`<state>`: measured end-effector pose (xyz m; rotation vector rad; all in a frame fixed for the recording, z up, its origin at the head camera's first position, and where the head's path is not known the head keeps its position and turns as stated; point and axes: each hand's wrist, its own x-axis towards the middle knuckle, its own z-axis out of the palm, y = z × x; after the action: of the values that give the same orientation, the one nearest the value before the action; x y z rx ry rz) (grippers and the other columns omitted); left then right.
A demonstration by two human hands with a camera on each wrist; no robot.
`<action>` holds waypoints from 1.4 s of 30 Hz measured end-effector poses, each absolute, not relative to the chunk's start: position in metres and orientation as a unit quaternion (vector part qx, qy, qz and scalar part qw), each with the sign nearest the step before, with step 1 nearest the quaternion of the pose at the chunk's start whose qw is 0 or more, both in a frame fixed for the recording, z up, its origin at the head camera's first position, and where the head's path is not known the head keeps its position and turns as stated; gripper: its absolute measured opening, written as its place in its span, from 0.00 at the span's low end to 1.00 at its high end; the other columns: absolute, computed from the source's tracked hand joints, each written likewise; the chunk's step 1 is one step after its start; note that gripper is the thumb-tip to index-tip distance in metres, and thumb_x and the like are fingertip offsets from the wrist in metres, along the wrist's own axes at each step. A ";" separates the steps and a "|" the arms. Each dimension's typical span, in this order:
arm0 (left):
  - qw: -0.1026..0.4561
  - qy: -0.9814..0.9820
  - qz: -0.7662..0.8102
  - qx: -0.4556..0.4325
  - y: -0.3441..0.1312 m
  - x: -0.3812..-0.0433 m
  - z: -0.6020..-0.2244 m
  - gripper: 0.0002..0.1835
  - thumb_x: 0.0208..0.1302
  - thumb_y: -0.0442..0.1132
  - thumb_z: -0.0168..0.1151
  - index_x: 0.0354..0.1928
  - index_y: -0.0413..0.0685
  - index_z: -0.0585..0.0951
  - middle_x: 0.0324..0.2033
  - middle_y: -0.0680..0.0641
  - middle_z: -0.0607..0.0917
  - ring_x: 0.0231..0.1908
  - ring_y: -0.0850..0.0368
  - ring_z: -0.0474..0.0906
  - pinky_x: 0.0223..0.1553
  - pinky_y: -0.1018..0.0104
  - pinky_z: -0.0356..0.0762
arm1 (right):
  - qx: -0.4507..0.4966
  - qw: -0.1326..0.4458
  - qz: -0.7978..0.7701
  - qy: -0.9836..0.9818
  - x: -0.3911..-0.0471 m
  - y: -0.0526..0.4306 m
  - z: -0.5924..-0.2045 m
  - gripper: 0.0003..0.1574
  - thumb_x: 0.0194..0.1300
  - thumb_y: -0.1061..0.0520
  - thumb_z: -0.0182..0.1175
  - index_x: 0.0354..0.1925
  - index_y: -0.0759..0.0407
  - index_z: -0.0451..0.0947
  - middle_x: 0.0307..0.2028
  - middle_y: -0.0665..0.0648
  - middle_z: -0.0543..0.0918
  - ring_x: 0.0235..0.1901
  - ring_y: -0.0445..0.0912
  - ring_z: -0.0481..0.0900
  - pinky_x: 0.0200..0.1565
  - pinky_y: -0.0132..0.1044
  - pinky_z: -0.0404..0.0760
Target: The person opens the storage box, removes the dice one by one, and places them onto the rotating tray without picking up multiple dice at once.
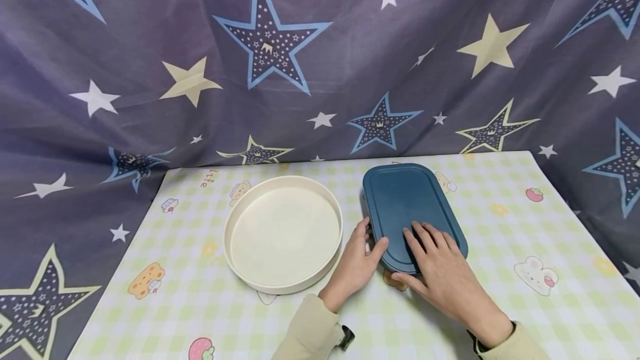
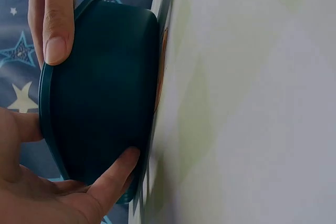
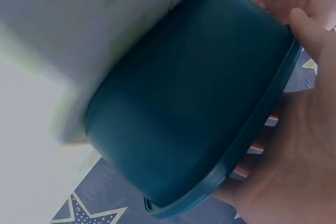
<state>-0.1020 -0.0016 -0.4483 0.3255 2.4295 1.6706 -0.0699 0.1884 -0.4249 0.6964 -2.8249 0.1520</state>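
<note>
Ana: Where is the container?

Ben: The dark blue, lidded rectangular container (image 2: 105,87) is on a table, right of centre, its long sides running away from the person. Its lid (image 1: 400,199) is on, with a raised line following the rounded edge.

Ana: And the hands?

Ben: The left hand (image 1: 354,257) grasps the container's near left corner: the thumb meets the lid's edge, and the fingers lie against the side wall. The right hand (image 1: 442,263) rests on the near part of the lid, fingers spread and fairly straight, thumb at the near rim. It is not clenched; how hard it presses cannot be told.

Ana: What else is there?

Ben: A cream round tray (image 1: 285,238) with a low, upright wall, just left of the left hand. Both vessels are on a pale green-and-white checked tablecloth (image 1: 565,226) printed with small bears, a rabbit and strawberries. Behind hangs a grey-purple curtain (image 1: 320,71) covered in blue, white and yellow stars.

Ana: Clothing?

Ben: Pale beige sleeves (image 1: 310,332), with a black strap (image 1: 346,338) showing by the left cuff.
</note>
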 end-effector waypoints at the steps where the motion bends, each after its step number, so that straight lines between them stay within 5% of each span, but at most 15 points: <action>1: 0.088 0.814 0.563 0.108 -0.001 -0.102 -0.448 0.38 0.68 0.56 0.48 0.71 0.45 0.50 0.65 0.42 0.60 0.61 0.50 0.65 0.53 0.62 0.75 | 0.238 0.115 0.050 -0.963 -0.070 0.189 -0.425 0.54 0.56 0.24 0.48 0.65 0.61 0.63 0.63 0.65 0.63 0.62 0.60 0.58 0.60 0.57 0.62; 21: 0.096 0.804 0.580 0.091 -0.003 -0.102 -0.450 0.38 0.66 0.59 0.49 0.70 0.46 0.54 0.64 0.43 0.62 0.60 0.50 0.65 0.53 0.64 0.75 | 0.270 0.167 0.024 -0.948 -0.071 0.187 -0.425 0.50 0.57 0.26 0.50 0.59 0.64 0.70 0.59 0.67 0.69 0.58 0.61 0.66 0.57 0.54 0.69; 32: 0.084 0.823 0.552 0.108 -0.005 -0.104 -0.449 0.36 0.70 0.60 0.36 0.69 0.42 0.55 0.63 0.40 0.64 0.60 0.50 0.66 0.60 0.56 0.67 | 0.265 0.179 0.056 -0.946 -0.073 0.191 -0.420 0.47 0.58 0.27 0.50 0.59 0.62 0.71 0.57 0.65 0.71 0.56 0.58 0.68 0.52 0.53 0.75; 42: 0.060 0.816 0.565 0.105 -0.005 -0.105 -0.450 0.33 0.71 0.58 0.35 0.67 0.40 0.60 0.60 0.41 0.70 0.55 0.51 0.71 0.58 0.56 0.70 | 0.262 0.182 0.064 -0.946 -0.073 0.194 -0.414 0.46 0.58 0.27 0.51 0.59 0.60 0.71 0.56 0.62 0.72 0.55 0.55 0.70 0.45 0.51 0.80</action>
<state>-0.1050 -0.0051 -0.4496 0.3179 2.4689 1.7112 -0.0732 0.1940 -0.4135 0.7394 -2.6695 0.1809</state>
